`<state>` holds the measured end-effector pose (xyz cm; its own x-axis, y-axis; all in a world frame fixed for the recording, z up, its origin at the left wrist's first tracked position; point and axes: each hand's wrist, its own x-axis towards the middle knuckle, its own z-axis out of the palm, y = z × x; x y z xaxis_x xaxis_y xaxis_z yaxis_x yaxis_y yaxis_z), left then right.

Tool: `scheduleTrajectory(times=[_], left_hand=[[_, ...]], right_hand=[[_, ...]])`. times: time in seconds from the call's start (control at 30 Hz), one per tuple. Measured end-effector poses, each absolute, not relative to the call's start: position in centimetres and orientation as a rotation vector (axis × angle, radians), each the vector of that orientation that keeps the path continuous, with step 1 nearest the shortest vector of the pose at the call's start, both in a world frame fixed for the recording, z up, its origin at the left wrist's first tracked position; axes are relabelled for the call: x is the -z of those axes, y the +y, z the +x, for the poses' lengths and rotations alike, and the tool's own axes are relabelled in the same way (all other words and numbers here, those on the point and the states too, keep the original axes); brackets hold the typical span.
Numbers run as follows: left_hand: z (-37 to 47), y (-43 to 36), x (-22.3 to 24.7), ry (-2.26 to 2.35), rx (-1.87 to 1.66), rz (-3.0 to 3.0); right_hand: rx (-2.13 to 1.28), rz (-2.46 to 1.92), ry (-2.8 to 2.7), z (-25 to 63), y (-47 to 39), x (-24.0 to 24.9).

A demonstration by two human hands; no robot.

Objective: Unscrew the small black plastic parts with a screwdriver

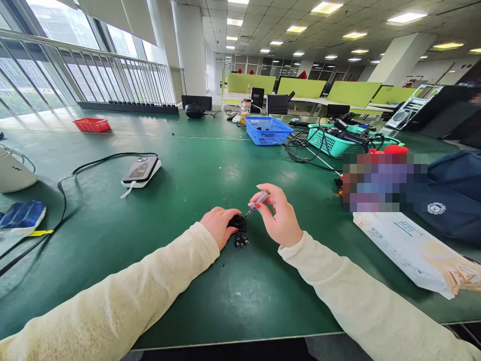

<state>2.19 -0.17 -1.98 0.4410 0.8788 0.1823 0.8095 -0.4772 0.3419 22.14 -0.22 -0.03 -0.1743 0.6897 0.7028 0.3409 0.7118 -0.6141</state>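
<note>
Both hands occupied at a small black piece

From my remote post I find the green tabletop point(195, 165) smooth, flat and faintly glossy; small parts may skid on it. Next in size, the cream sleeves point(135, 286) look soft and napped. I have the left hand point(217, 224) grasping a black piece point(241, 225) between thumb and fingers, low at the tabletop. The right hand point(280, 215) pinches a slim tool point(260, 198) with thumb and fingertips. I rate the piece light and stiff, probably plastic, possibly slick; hold it by its outer sides, away from the tool. Its form is blocky, partly hidden by fingers. The tool should be light and rigid, best gripped by its pale handle; its thin shaft slants down to the piece, contact unconfirmed. Smallest, a dark part point(241, 241) with pale bits lies just beside the piece; I judge it fragile, best lifted by its edges
</note>
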Motion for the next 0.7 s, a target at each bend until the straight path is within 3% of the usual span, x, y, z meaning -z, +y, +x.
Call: scheduleTrajectory(times=[0.43,0.7], left_hand=[[2.4,-0.2,1.9,1.488,-0.469,2.509],[2.3,-0.4,2.0,1.433,-0.487,2.539]], right_hand=[[-0.181,-0.643,-1.629,21.7,-0.8,-0.1],[-0.060,-0.628,-1.898,20.3,-1.3,0.4]])
